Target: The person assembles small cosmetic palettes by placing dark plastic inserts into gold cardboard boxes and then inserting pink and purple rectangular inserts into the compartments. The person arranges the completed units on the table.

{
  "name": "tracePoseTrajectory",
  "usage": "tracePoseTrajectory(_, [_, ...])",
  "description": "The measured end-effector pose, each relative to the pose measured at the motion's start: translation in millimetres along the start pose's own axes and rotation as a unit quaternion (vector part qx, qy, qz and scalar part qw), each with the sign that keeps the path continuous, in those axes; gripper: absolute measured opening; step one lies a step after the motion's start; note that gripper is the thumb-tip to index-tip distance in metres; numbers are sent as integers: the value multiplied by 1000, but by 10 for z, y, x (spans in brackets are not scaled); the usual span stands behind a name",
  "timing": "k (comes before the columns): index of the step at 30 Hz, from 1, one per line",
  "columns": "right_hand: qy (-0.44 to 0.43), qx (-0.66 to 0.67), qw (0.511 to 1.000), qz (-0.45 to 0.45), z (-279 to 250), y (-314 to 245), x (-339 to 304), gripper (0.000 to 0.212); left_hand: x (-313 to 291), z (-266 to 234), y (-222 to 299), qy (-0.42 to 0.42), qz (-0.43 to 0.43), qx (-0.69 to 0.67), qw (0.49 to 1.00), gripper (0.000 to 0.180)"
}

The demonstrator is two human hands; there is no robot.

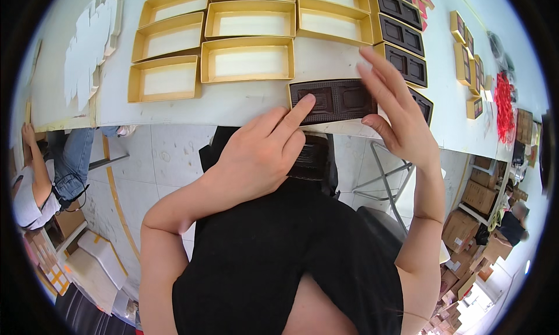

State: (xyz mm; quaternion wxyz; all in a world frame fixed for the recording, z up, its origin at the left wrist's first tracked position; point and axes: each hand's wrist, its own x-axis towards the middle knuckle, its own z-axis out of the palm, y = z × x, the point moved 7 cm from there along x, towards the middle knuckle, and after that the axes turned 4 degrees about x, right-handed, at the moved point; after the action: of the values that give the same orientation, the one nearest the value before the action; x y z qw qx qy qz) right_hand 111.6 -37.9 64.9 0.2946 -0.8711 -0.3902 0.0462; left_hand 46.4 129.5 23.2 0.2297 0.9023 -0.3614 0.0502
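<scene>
A dark brown plastic insert tray (335, 102) with two moulded recesses lies at the table's front edge, seated in a gold-edged box whose sides barely show. My left hand (262, 143) reaches over its left end, an outstretched finger pressing on the left recess while other fingers bend beneath. At the right end, my right hand (402, 105) is spread, thumb and fingers apart and slightly blurred, close to the corner; whether it touches cannot be told. Behind and to the left stand rows of open gold boxes (248, 80) with white bottoms.
A column of gold boxes with brown trays (406, 66) runs along the right, partly behind my right hand. White card pieces (90, 52) lie far left; more filled boxes (463, 62) and red shredded filler (503, 105) lie right. Another person (38, 189) stands at left.
</scene>
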Motion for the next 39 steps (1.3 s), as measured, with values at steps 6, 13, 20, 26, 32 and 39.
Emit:
tracePoseTrajectory(6, [112, -89, 989, 33, 269, -103, -100, 45, 26, -1, 13, 1, 4, -3, 1000, 51])
tracePoseTrajectory(13, [13, -294, 954, 58, 452, -138, -118, 55, 45, -43, 5, -1, 1, -7, 1000, 52])
tracePoseTrajectory(20, [88, 47, 993, 59, 185, -93, -30, 81, 51, -483, -495, 121, -249, -586, 762, 74])
tracePoseTrajectory(26, [166, 428, 882, 107, 203, -219, 371, 90, 427, -344, -565, 158, -229, -605, 746, 65])
tracePoseTrajectory(32, [303, 215, 928, 21, -437, 198, 468, 63, 238, -654, -897, 227, -245, -508, 794, 64])
tracePoseTrajectory(39, [50, -306, 949, -49, 2, 459, 823, 62, 675, -686, -603, -32, 4, 43, 999, 63])
